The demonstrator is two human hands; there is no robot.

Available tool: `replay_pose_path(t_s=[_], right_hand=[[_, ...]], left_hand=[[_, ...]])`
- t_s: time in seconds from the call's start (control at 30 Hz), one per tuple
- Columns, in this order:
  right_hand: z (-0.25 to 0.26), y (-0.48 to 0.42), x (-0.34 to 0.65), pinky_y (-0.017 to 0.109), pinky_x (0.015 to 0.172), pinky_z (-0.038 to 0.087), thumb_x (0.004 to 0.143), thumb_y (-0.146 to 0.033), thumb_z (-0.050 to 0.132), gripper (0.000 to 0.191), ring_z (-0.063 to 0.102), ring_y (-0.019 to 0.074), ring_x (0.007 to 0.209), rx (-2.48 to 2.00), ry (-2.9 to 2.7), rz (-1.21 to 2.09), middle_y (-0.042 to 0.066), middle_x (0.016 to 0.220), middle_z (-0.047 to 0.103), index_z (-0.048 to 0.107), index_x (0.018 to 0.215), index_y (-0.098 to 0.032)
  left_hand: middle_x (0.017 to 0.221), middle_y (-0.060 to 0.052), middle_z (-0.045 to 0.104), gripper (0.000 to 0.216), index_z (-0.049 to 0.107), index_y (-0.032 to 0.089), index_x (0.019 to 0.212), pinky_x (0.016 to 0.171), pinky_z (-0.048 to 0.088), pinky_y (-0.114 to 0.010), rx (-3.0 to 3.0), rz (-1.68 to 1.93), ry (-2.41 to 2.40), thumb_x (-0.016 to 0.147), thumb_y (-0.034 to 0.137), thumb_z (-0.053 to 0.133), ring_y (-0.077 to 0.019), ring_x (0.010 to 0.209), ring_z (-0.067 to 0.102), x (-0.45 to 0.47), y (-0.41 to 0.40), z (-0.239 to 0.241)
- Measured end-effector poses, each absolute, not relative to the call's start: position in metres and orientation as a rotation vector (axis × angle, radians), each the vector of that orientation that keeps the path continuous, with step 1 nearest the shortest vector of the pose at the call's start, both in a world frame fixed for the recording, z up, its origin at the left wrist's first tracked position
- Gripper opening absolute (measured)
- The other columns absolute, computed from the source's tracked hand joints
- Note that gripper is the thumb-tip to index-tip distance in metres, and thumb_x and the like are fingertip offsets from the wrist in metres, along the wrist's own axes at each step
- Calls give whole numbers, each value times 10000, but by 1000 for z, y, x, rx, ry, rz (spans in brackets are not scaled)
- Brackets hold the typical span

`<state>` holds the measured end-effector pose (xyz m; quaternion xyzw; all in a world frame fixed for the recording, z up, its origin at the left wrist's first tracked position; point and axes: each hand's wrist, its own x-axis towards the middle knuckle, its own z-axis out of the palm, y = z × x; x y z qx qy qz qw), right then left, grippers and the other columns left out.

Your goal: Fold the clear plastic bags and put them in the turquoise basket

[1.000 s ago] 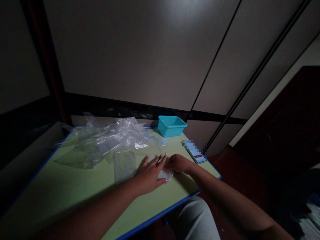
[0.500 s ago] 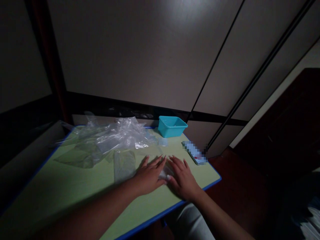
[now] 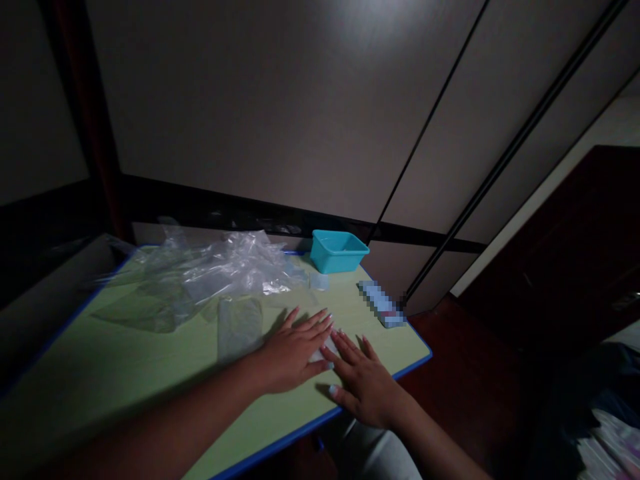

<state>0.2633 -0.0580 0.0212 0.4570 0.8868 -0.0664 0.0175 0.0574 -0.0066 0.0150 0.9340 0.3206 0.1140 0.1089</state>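
My left hand (image 3: 293, 351) lies flat with fingers spread on a small clear plastic bag (image 3: 324, 348) on the green table (image 3: 150, 373). My right hand (image 3: 364, 383) lies flat beside it, fingers stretched out, its fingertips touching the bag's right edge. Most of the bag is hidden under the two hands. Another flat clear bag (image 3: 239, 327) lies just left of my left hand.
A heap of clear plastic bags (image 3: 210, 273) covers the table's far left. A teal plastic tub (image 3: 338, 251) stands at the far edge, a small clear piece (image 3: 319, 281) in front of it. A phone (image 3: 382, 303) lies near the right edge. The table has a blue rim (image 3: 305, 430).
My right hand went from a loose fist at the bag's right edge to lying flat with fingers out, then slid nearer to me. My left hand stayed pressed on the bag.
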Motion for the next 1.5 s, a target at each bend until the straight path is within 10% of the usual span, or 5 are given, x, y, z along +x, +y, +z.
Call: replay_pose_path(t_s=[0.6,0.8,0.97,1.5], right_hand=[[23,-60,261,610,1037,31,856,-594,389,622,57,301,1379,1498,2769,-400,104,1509,57,279,1406,-326],[38,-40,278,483,1078,159,881,-450,451,486,253,241,1341,1587,2829,-1471,91,1449,330,430,1331,-266],[55,0,282,487,821,460,840,-329,463,208,536,231,1028,2160,1932,-2687,59,941,603,577,973,-218],[45,34,256,299,567,475,856,-426,443,275,553,194,817,1898,1679,-2802,49,804,567,556,968,-201]], left_hand=[[1465,-111,251,601,295,137,1403,1096,105,-474,2670,309,1139,920,492,249,-216,1362,221,59,-7,10],[1470,-95,244,540,354,177,1377,1086,51,-535,2673,463,1303,891,410,373,-225,1373,183,62,-5,3],[1461,-77,287,552,430,205,1327,1070,46,-574,2672,492,1251,837,457,466,-244,1374,172,61,-3,2],[1457,-104,299,659,401,196,1346,1061,52,-587,2606,437,1224,778,507,524,-274,1376,149,60,-1,2]])
